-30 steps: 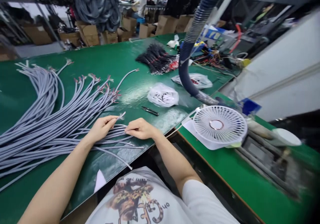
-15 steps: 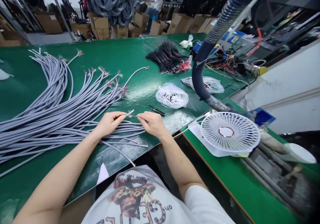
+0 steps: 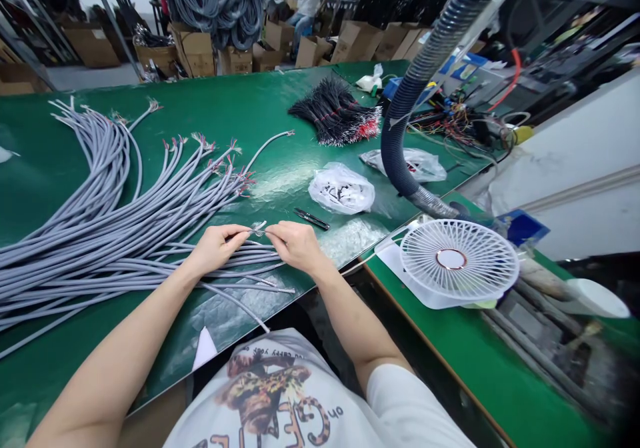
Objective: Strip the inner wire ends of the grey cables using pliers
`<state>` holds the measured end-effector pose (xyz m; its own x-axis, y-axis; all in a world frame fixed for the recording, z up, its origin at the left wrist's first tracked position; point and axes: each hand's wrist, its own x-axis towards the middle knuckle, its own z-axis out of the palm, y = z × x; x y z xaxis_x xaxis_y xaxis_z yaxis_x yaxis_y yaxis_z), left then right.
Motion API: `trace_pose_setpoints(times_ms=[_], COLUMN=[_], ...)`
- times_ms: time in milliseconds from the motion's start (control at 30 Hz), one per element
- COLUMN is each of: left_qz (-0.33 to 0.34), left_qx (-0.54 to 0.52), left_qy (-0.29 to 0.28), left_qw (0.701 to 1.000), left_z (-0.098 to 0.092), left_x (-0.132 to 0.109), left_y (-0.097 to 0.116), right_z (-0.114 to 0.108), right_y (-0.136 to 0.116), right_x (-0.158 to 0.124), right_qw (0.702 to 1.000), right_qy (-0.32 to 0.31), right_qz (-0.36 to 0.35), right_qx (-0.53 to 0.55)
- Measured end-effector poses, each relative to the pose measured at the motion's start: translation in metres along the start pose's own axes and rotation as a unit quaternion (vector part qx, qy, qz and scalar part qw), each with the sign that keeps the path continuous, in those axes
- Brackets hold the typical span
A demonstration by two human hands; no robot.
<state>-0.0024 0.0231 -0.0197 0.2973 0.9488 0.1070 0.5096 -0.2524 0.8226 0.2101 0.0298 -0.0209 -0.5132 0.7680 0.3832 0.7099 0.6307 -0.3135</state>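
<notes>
Pinched closed, my left hand has a cable end, my right hand a fine strand. Likely I'm separating strands; the next pull wants steady left fingers

A pale cable end with fine splayed strands is held near grey cables lying side by side.

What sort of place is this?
Probably a cable workshop or small factory: many grey cables, some with thin coloured wires showing at their ends, lie on a green table, with a pile of black wires on it and cardboard boxes beyond.
</notes>
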Motion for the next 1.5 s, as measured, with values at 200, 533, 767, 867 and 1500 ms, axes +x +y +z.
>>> trace_pose_setpoints(times_ms=[200, 533, 767, 867, 1500], left_qz=[-0.008, -0.018, -0.029, -0.025, -0.009], left_qx=[-0.001, -0.016, -0.031, -0.030, -0.019], left_qy=[-0.004, 0.008, 0.016, 0.014, -0.007], left_qw=[1.000, 1.000, 0.999, 0.999, 1.000], left_z=[0.001, 0.000, -0.001, -0.002, -0.003], left_x=[-0.001, 0.000, 0.000, 0.000, -0.001], left_y=[-0.001, 0.004, 0.005, 0.004, 0.005], right_z=[0.003, -0.002, -0.008, -0.010, -0.011], right_y=[-0.004, -0.001, -0.008, -0.008, 0.001], right_x=[0.008, 0.004, -0.005, -0.008, -0.007], right_qw=[0.997, 0.995, 0.993, 0.997, 1.000], right_qy=[0.002, 0.041, 0.091, 0.068, 0.010], right_qz=[0.066, 0.088, 0.032, -0.009, -0.018], right_qx=[-0.027, 0.016, 0.064, 0.033, -0.019])
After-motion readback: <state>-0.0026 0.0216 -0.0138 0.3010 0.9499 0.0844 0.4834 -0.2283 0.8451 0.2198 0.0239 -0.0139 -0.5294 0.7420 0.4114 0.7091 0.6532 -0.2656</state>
